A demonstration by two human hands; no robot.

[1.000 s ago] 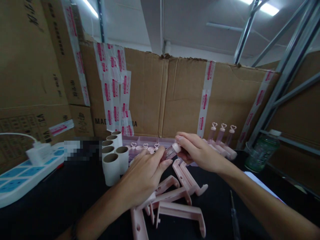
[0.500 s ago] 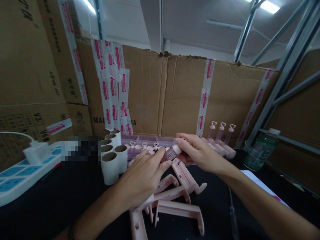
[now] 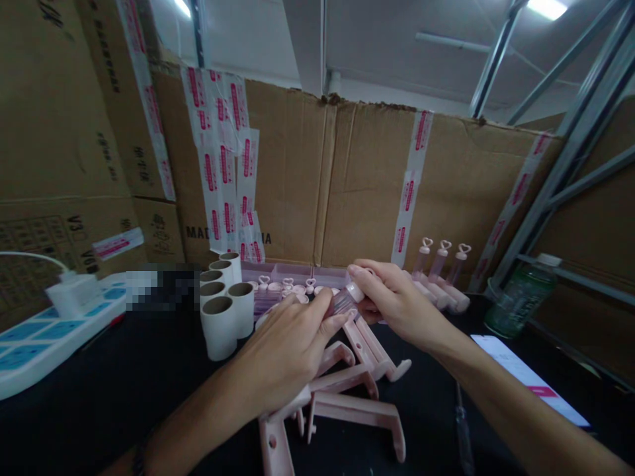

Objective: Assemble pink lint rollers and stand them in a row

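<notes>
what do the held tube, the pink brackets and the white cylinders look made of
Tube: likely plastic, glassy finish, see-through; glass isn't ruled out. Pink brackets: probably moulded plastic, satin, smooth and evenly coloured. White cylinders: perhaps cardboard, matte, brownish inside.

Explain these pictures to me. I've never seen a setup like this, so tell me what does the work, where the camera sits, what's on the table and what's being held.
There is no machine here: a person works with two bare hands. The view comes from one camera worn on the head, looking forward and down.

The left hand holds a clear tube by its body, tilted, while the right hand grips the cap at its upper end.

On the black table, pink brackets lie in a loose pile below the hands. White cylinders and a power strip are to the left. To the right are a phone, a green bottle and what looks like a screwdriver.
</notes>
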